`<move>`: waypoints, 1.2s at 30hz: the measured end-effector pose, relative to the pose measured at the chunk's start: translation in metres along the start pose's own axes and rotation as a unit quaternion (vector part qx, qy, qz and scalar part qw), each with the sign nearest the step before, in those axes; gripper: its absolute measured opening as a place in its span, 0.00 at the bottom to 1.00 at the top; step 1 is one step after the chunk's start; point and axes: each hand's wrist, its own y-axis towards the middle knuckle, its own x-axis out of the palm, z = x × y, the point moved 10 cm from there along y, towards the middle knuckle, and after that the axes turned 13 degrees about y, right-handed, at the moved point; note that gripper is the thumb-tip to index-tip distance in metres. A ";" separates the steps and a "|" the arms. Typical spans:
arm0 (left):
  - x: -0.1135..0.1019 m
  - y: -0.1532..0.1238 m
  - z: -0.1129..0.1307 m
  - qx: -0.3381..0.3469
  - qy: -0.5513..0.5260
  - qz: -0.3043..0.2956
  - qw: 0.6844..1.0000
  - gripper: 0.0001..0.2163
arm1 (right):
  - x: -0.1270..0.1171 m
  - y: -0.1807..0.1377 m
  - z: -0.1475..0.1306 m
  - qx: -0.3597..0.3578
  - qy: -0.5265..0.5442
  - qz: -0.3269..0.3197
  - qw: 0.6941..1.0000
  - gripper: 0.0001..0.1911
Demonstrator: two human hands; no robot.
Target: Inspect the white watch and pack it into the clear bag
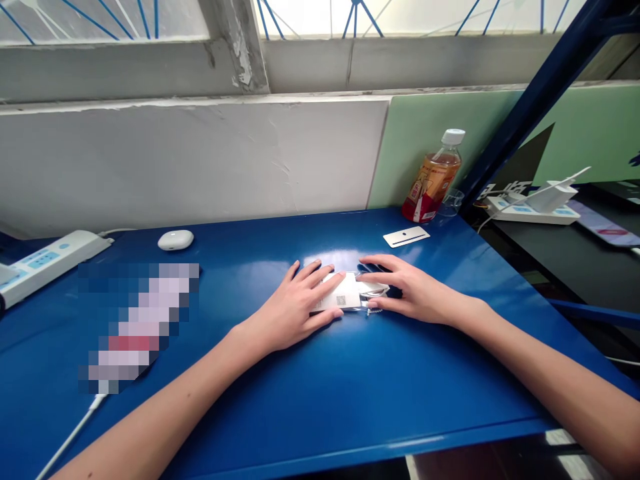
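A small clear plastic packet (355, 308) lies flat on the blue desk (380, 393). In it is a white card (345, 291) with a printed square code, and to its right a white item with what looks like a thin cable (373, 291). My left hand (300, 303) rests on the card's left part, fingers spread and palm down. At the packet's right end is my right hand (415, 287), its fingers curved around the white item, with thumb on the near side and fingertips on the far side. The palms hide some of the contents.
A white earbud case (175, 240) and a blurred phone-like object (145, 320) on a white cable lie left, near a power strip (50, 263). Back right stand a drink bottle (433, 180) and a white card with a slot (407, 236), beside a blue post (540, 100).
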 end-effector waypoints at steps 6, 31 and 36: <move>-0.002 0.001 0.001 -0.004 0.004 0.003 1.000 0.25 | -0.002 0.001 -0.007 -0.021 0.015 0.002 1.000 0.16; -0.003 -0.003 0.001 -0.023 -0.044 -0.009 0.999 0.27 | -0.066 -0.015 0.049 0.136 0.362 0.283 0.878 0.22; 0.001 -0.004 0.006 -0.026 -0.045 -0.019 0.998 0.27 | -0.063 -0.013 0.046 0.143 0.511 0.297 0.793 0.25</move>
